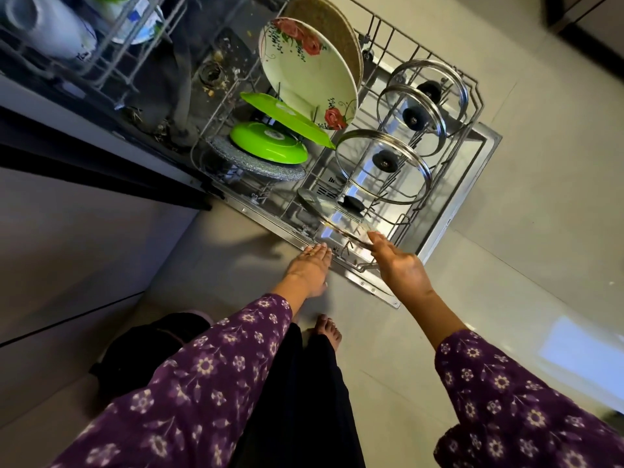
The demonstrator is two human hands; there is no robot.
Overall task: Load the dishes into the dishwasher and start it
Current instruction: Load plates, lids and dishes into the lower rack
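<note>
**Both hands flat at the front edge of the loaded lower rack**

Nearest the camera: floral purple sleeves (216, 373), and a bare foot (327, 330) on the tiled floor (506, 265).

Left hand (309, 270): palm down, fingers straight and together, holding nothing. Fingertips at the near edge of the open dishwasher door (450, 206).

Right hand (400, 268): fingers extended, not curled. Fingertips meet the near rim of the nearest glass lid (324, 211); it looks like contact, with no grip.

That lid lies low and tilted at the front of the pulled-out lower rack (476, 96), just ahead of both hands.

Behind it, a larger glass lid (401, 187) stands on edge. A third lid (413, 113) and a fourth lid (430, 87) stand farther back.

Left side of the rack, front to back:
- grey textured plate (263, 171)
- green round dish (266, 145)
- green square plate (290, 118)
- floral plate (304, 72), upright
- brown woven disc (332, 21), behind the floral plate

Farthest, top left: the upper rack (111, 62), holding a white mug (44, 28).
</note>
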